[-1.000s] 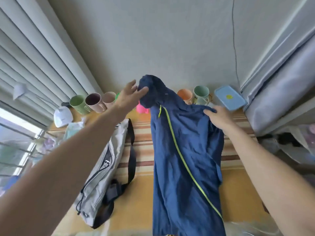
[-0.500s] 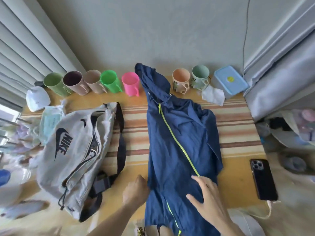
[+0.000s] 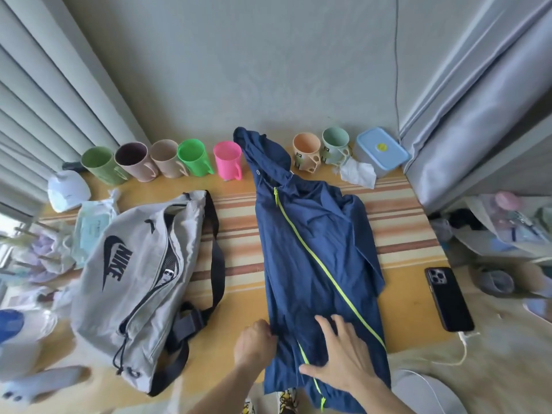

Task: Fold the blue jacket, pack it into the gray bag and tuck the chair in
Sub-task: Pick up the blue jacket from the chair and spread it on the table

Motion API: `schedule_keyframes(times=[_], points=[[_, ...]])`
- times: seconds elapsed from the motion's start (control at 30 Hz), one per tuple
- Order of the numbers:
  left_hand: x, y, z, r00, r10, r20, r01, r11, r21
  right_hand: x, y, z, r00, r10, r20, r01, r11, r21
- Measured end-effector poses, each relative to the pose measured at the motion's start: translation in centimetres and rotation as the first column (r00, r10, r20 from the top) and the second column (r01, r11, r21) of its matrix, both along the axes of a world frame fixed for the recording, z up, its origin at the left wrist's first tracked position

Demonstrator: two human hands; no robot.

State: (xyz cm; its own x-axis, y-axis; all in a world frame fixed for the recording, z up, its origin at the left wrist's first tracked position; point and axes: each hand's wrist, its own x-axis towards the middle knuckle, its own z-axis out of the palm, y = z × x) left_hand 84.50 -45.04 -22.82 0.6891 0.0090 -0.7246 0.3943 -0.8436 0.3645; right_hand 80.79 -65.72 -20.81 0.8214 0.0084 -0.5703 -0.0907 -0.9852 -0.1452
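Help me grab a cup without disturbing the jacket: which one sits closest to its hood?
The pink cup, just left of the blue jacket hood, nearly touching it; the others stand farther off.

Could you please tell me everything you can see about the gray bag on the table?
The bag is light gray, of thin crinkled fabric, with a black NIKE logo and swoosh on its side. It lies slumped on the table, left of the jacket and apart from it. A dark zipper runs along it, partly open, showing mesh inside. A black strap with a buckle loops along its right side, and a black drawcord hangs at the near end. Neither hand touches it.
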Motion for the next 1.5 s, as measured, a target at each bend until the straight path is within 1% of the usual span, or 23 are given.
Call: schedule_keyframes(times=[0.13,0.27,0.33,0.43,0.5,0.57,0.6,0.63,0.67,0.73,0.77,0.8,0.87,0.9,0.97,1.07,1.13,1.2,1.27,1.3,1.33,1.43,1.5], points=[[0.8,0.7,2.4,0.97,0.163,0.182,-0.151,0.985,-0.081,-0.9,0.0,-1.3,0.977,-0.022,0.21,0.031,0.999,-0.04],[6.8,7.8,9.3,0.816,0.301,0.494,-0.274,0.953,-0.128,0.6,0.2,0.3,0.914,-0.212,0.345,0.161,0.972,0.169],[11.2,12.0,13.9,0.701,0.294,0.65,-0.314,0.945,-0.089,1.9,1.5,1.7,0.869,-0.255,0.424,0.142,0.949,0.28],[17.2,17.7,19.4,0.519,0.238,0.821,-0.467,0.884,0.039,3.2,3.6,2.9,0.883,-0.251,0.397,0.089,0.919,0.383],[18.4,19.5,21.1,0.445,0.181,0.877,-0.548,0.83,0.107,3.4,3.6,2.6,0.886,-0.282,0.367,0.118,0.904,0.412],[17.1,18.7,20.0,0.396,0.112,0.911,-0.517,0.847,0.121,2.8,2.6,2.1,0.87,-0.336,0.36,0.191,0.904,0.383],[15.4,17.2,18.6,0.4,0.084,0.913,-0.441,0.891,0.111,2.2,1.7,1.7,0.857,-0.37,0.358,0.244,0.904,0.35],[13.2,15.2,16.7,0.45,0.07,0.89,-0.345,0.933,0.101,1.5,0.7,1.1,0.842,-0.412,0.348,0.307,0.897,0.317],[10.6,12.7,14.5,0.573,0.076,0.816,-0.267,0.959,0.098,0.8,-0.4,0.5,0.824,-0.46,0.33,0.377,0.881,0.287],[5.1,7.7,9.6,0.876,0.094,0.472,-0.171,0.978,0.122,-0.7,-2.7,-0.8,0.775,-0.572,0.269,0.524,0.819,0.233],[2.5,5.4,7.0,0.96,0.094,0.262,-0.131,0.983,0.128,-1.5,-3.5,-1.3,0.761,-0.607,0.228,0.57,0.794,0.212],[0.2,3.3,4.8,0.99,0.113,0.081,-0.121,0.988,0.1,-2.1,-4.1,-1.7,0.77,-0.608,0.194,0.576,0.793,0.198],[-3.0,0.2,1.6,0.971,0.221,-0.093,-0.223,0.975,-0.005,-3.3,-4.7,-2.4,0.828,-0.534,0.173,0.509,0.844,0.169],[-3.6,-0.8,0.7,0.955,0.28,-0.101,-0.286,0.957,-0.055,-3.8,-4.7,-2.5,0.858,-0.483,0.174,0.458,0.873,0.167],[-3.6,-2.0,-0.1,0.941,0.338,-0.023,-0.338,0.931,-0.138,-3.8,-4.5,-2.4,0.902,-0.381,0.203,0.356,0.922,0.151],[-2.2,-0.8,2.0,0.866,0.462,0.193,-0.412,0.876,-0.249,-2.6,-3.3,-1.8,0.881,-0.344,0.323,0.286,0.934,0.214],[-0.7,1.8,4.7,0.773,0.515,0.37,-0.427,0.854,-0.297,-1.6,-1.1,-0.2,0.857,-0.312,0.41,0.16,0.918,0.362],[1.1,5.0,7.1,0.645,0.608,0.463,-0.522,0.793,-0.313,-0.8,1.8,1.9,0.886,-0.256,0.388,0.021,0.856,0.517],[2.6,8.6,7.8,0.491,0.755,0.434,-0.69,0.641,-0.336,-0.8,3.8,2.5,0.926,-0.196,0.321,-0.021,0.825,0.564],[3.0,10.1,7.5,0.461,0.802,0.379,-0.742,0.583,-0.331,-0.8,4.2,2.1,0.928,-0.215,0.304,0.009,0.829,0.559],[2.9,11.2,7.1,0.495,0.807,0.322,-0.754,0.583,-0.302,-0.8,4.2,1.6,0.915,-0.272,0.297,0.073,0.837,0.542],[0.2,11.7,4.7,0.73,0.655,0.194,-0.636,0.755,-0.159,-0.6,2.3,-0.6,0.839,-0.491,0.234,0.382,0.838,0.39],[-2.1,11.5,2.9,0.789,0.593,0.158,-0.579,0.805,-0.129,-0.7,1.2,-1.7,0.844,-0.512,0.159,0.458,0.843,0.281]])
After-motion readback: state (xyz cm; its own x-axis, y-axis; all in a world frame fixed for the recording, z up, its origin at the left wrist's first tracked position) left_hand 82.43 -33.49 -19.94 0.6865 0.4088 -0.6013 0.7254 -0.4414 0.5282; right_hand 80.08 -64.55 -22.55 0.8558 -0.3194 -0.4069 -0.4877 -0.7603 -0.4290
